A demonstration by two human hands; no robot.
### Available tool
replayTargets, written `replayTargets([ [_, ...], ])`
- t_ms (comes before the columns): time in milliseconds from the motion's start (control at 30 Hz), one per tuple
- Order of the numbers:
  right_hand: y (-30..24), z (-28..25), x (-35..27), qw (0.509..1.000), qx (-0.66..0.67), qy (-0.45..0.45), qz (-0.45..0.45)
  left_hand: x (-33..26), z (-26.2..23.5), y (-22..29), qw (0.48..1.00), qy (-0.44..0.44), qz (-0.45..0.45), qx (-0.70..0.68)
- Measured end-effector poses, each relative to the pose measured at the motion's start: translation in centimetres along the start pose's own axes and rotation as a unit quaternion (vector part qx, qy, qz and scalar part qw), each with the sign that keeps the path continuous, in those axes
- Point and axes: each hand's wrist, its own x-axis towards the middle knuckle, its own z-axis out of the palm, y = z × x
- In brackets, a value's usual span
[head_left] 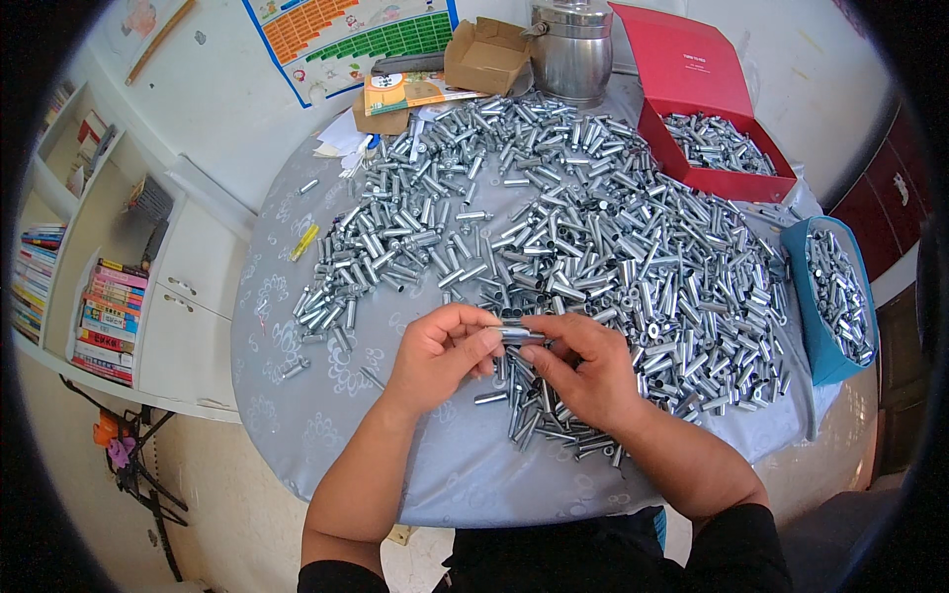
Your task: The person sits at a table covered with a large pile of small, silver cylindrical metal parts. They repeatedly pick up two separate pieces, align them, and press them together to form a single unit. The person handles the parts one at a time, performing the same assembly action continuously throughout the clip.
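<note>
Over the near middle of the table, my left hand (435, 358) and my right hand (593, 368) meet at a short shiny metal sleeve (516, 334). Each hand pinches one end between thumb and fingers. The sleeve lies roughly level, and my fingertips partly cover it; whether a bolt sits inside it I cannot tell. Right beside and beyond my hands spreads a big heap of loose silvery metal sleeves (682, 287), several with open round ends. To the left a second spread holds sleeve anchor bolts (381, 242), some with what look like nuts on their ends.
A grey patterned cloth (282, 395) covers the round table. At the back right stands a red box (727, 183) filled with metal parts, and a blue bin (825, 371) of them is at the right edge. A steel pot (573, 54), cardboard box (484, 59) and yellow marker-like object (304, 242) also lie about.
</note>
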Motion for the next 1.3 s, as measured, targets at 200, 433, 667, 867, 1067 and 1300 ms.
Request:
replayTargets([
  [200, -0.4, -0.1, -0.1, 0.999, 0.0, 0.006, 0.043, -0.2, 0.1, 0.7, 1.0, 0.004, -0.006, 0.01],
  [433, 1.4, 0.7, -0.5, 0.977, 0.149, 0.116, 0.098, 0.4, -1.6, 0.2, 0.995, 0.076, 0.053, -0.023],
  [667, 0.5, 0.4, -0.1, 0.988, 0.116, 0.075, 0.069, -0.1, -1.2, 0.5, 0.999, -0.004, 0.032, 0.023],
  [867, 1.0, 0.7, -0.6, 0.978, 0.149, 0.086, 0.119, -0.1, -0.1, 2.3, 0.998, 0.056, 0.012, 0.041],
  [1067, 0.4, 0.7, -0.1, 0.956, 0.227, 0.161, 0.09, -0.7, -6.5, 1.8, 0.91, 0.179, 0.01, 0.374],
  [1300, 0.6, 0.3, 0.3, 0.939, 0.236, 0.245, 0.053, -2.4, -6.5, 5.4, 0.803, 0.043, -0.17, 0.569],
])
